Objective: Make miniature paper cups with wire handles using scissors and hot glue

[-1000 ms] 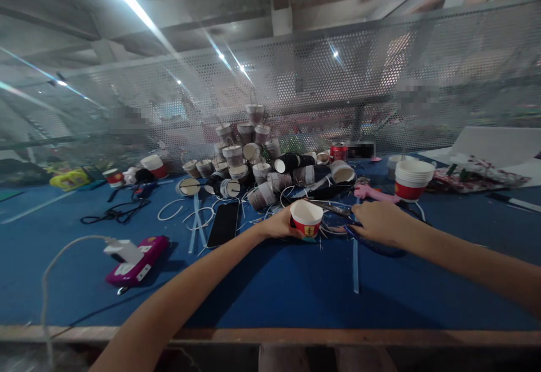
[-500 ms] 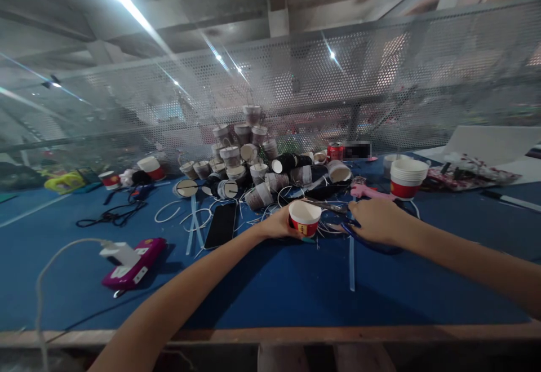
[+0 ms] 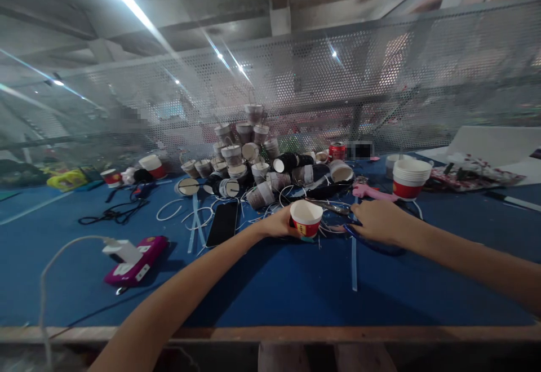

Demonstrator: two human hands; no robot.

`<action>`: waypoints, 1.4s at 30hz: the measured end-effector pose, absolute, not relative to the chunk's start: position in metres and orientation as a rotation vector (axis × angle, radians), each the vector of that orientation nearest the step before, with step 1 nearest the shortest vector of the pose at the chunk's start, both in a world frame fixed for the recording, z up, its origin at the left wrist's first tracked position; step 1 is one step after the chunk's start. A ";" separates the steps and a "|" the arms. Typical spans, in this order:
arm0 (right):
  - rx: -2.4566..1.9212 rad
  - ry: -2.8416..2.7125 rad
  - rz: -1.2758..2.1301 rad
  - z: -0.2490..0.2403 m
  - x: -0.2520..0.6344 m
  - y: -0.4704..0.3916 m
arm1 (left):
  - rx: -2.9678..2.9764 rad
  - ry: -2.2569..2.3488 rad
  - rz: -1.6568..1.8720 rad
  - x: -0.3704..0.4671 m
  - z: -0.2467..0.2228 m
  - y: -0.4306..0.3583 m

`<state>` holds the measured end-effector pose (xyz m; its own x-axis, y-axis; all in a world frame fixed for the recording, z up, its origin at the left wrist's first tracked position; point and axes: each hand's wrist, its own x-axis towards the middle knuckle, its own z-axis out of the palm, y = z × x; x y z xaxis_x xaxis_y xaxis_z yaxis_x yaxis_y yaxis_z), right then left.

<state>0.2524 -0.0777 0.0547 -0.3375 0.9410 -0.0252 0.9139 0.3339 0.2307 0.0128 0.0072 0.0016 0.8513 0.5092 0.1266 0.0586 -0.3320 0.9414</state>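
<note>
My left hand (image 3: 279,222) is closed around a red and white paper cup (image 3: 306,226). The cup stands upright just above or on the blue table, its open mouth facing up. To its right, my right hand (image 3: 377,222) is curled over blue-handled scissors (image 3: 374,246), whose loop shows below the palm. Its fingers are partly hidden, and the scissors' metal end points toward the cup. A dark metal tool (image 3: 333,207) lies between the cup and my right fingertips; where it ends is unclear. Thin white cords (image 3: 329,230) are scattered around the cup.
Behind my hands rises a pile of wrapped cups (image 3: 231,156). A phone (image 3: 222,224) and a purple power strip (image 3: 137,262) lie left. Stacked paper cups (image 3: 411,183), a pink tool (image 3: 374,192) and clear strips (image 3: 354,265) are right. A red can (image 3: 337,151) stands behind.
The whole view has shifted very slightly. Both hands, the paper cup and the scissors keep nearly the same positions relative to each other.
</note>
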 end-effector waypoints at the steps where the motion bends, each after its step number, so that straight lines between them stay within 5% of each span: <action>1: 1.714 2.434 0.267 0.054 0.253 -0.078 | 1.874 0.426 0.481 0.013 0.001 0.007; 11: 1.766 2.409 0.333 0.056 0.250 -0.086 | 1.763 0.569 0.699 0.015 -0.008 0.007; 42: 1.848 2.411 0.296 0.063 0.258 -0.073 | 1.672 0.392 0.576 0.014 -0.007 0.009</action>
<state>0.2578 -0.0732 0.0634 -0.2642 0.9633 0.0465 0.9460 0.2495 0.2070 0.0143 0.0088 -0.0073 0.8168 0.5562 0.1532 -0.0612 -0.1805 0.9817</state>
